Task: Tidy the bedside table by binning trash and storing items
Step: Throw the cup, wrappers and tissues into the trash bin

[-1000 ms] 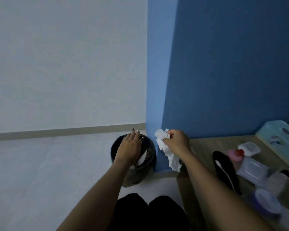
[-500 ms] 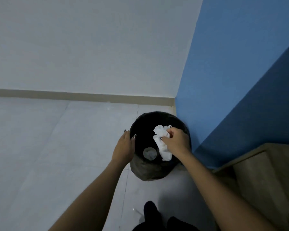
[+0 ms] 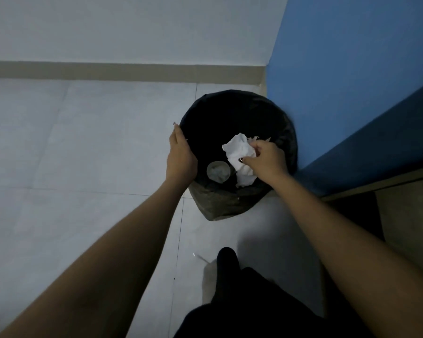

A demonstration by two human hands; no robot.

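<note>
A: Writing anywhere?
B: None readable. Round bin with black plastic liner [image 3: 237,103] stands beside the blue wall [image 3: 340,69]; open pale tiled floor [image 3: 71,142] lies left of it.
A: Hands?
B: Left hand [image 3: 181,157] grips the bin's left rim. Right hand [image 3: 266,159] pinches a crumpled white tissue [image 3: 239,154] over the bin's mouth, above a greyish round lid [image 3: 218,171] inside.

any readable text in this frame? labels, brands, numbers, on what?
None readable.
Black bin liner: no print visible.
Crumpled white tissue in the right hand: blank.
Round pale object at the bottom of the bin: too dim and blurred to tell if it bears any text.
Left hand on the bin rim, blue wall, floor tiles: no signs or markings.
</note>
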